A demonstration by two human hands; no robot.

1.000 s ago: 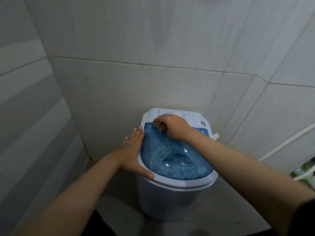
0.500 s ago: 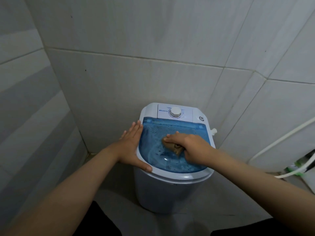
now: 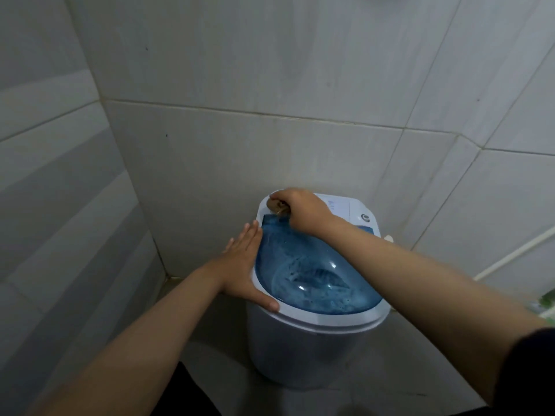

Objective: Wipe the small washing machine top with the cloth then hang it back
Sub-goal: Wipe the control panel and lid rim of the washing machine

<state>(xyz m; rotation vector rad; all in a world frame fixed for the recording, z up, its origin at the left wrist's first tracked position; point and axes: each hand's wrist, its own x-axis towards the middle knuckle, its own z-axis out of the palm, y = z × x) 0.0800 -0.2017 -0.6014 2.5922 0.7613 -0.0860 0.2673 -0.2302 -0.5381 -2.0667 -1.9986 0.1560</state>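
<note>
A small white washing machine (image 3: 303,349) with a translucent blue lid (image 3: 312,274) stands on the floor in a tiled corner. My right hand (image 3: 303,213) is closed on a small brown cloth (image 3: 275,206) and presses it on the white control panel at the machine's back left corner, covering the dial. My left hand (image 3: 243,265) lies flat with fingers straight against the machine's left rim, thumb on the front edge. Wet streaks show on the lid.
Grey tiled walls close in behind and to the left of the machine. A white pipe (image 3: 510,256) runs along the right wall, with something green and white (image 3: 545,301) at the right edge. Tiled floor lies in front.
My right hand has carried the cloth from the middle of the blue lid up to the back left corner of the control panel. The left hand has stayed on the rim.
</note>
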